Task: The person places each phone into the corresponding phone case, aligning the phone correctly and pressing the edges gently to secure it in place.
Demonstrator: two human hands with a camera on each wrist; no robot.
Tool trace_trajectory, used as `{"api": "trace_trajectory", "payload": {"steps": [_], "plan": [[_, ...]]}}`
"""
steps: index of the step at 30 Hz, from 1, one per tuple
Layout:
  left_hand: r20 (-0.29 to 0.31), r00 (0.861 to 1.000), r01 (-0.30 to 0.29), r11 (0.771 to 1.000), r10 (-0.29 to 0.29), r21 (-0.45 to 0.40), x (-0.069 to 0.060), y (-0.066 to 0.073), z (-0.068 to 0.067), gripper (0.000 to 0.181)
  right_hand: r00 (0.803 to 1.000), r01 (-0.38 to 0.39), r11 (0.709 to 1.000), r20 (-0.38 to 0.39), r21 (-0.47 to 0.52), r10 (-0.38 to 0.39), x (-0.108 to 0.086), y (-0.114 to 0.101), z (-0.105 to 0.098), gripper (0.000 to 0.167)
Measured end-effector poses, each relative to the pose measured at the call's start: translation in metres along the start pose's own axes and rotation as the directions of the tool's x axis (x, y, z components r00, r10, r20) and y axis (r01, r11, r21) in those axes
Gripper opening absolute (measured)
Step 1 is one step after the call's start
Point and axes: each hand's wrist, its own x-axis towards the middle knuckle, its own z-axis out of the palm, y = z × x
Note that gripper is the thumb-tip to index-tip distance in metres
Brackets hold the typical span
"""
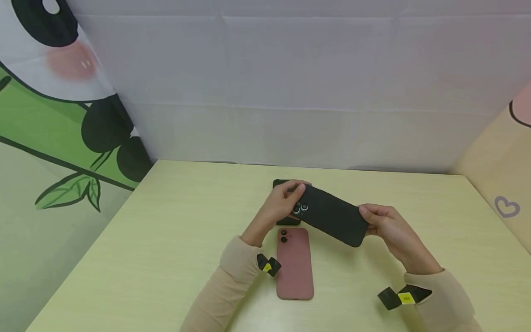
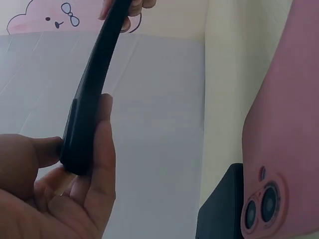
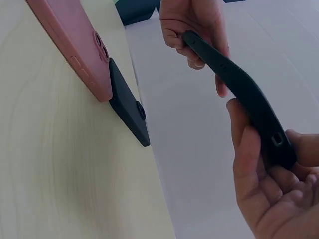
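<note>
Both hands hold a black phone (image 1: 332, 214), tilted above the table with its back and camera rings showing in the head view. My left hand (image 1: 277, 205) pinches the camera end between thumb and fingers. At the other end, my right hand (image 1: 387, 228) grips a corner, thumb on the back. The right wrist view shows the phone's edge, with a port opening near the right fingers (image 3: 246, 159). Below lies a pink phone (image 1: 295, 267), camera side up. A second black phone (image 1: 288, 222) lies beyond it, partly covered by the left hand and the held phone.
The pale wooden table (image 1: 186, 230) meets a light cloth wall (image 1: 269, 83) at the back. Printed cartoon panels stand on the left (image 1: 54, 120) and right (image 1: 498, 170). Black straps with yellow labels hang at both wrists.
</note>
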Motion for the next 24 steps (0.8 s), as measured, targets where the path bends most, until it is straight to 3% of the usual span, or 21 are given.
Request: {"api": "trace_trajectory", "payload": {"steps": [4, 8, 14, 20, 24], "plan": [[-0.065, 0.996, -0.045, 0.986, 0.055, 0.158, -0.001, 0.001, 0.002, 0.032, 1.0, 0.013, 1.0, 0.012, -0.023, -0.012, 0.0, 0.0, -0.001, 0.023], [-0.145, 0.983, -0.072, 0.959, 0.116, 0.275, -0.002, 0.002, 0.002, 0.029, 1.0, 0.01, 0.999, 0.027, -0.04, -0.009, 0.0, 0.001, -0.001, 0.025], [-0.219, 0.963, -0.083, 0.944, 0.158, 0.319, -0.001, 0.002, 0.006, 0.026, 1.0, 0.003, 0.999, 0.026, -0.046, -0.002, 0.0, 0.001, 0.001, 0.029], [-0.304, 0.925, -0.104, 0.921, 0.228, 0.375, -0.002, 0.001, 0.011, 0.023, 0.999, 0.012, 0.999, 0.038, -0.045, -0.01, 0.0, 0.003, 0.002, 0.029], [-0.336, 0.908, -0.118, 0.923, 0.25, 0.367, -0.003, 0.001, 0.013, 0.021, 0.999, 0.02, 0.998, 0.041, -0.063, -0.017, 0.0, 0.004, 0.002, 0.032]]}}
